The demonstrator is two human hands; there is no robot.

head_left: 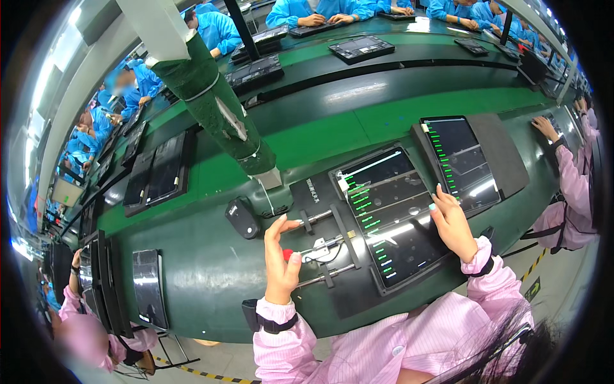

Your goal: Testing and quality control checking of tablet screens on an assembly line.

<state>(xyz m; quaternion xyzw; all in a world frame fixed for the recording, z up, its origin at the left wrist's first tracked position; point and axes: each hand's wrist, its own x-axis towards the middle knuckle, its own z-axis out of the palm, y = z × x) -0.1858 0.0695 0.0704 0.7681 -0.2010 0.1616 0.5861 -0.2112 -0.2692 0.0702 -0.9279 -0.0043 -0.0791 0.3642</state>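
In front of me a tablet (pixel 400 217) with a dark screen and rows of green text lies in a black fixture (pixel 316 195). My left hand (pixel 279 265) is at the fixture's left side, thumb and fingers apart. A red-tipped clamp handle (pixel 288 255) shows between them; I cannot tell whether the palm presses it. The clamp's metal rods (pixel 327 276) and a small connector (pixel 348 235) point toward the tablet's left edge. My right hand (pixel 455 227) rests with outstretched fingers at the tablet's right edge. Beside it, a second tablet (pixel 457 160) shows similar green lines.
A dark pad (pixel 502 153) lies under the second tablet. Left of the fixture are a black mouse (pixel 242 217) and a green-wrapped post (pixel 220 115). Another tablet (pixel 149 288) lies further left. Beyond runs a conveyor (pixel 320 128) with devices; people in blue and pink work around.
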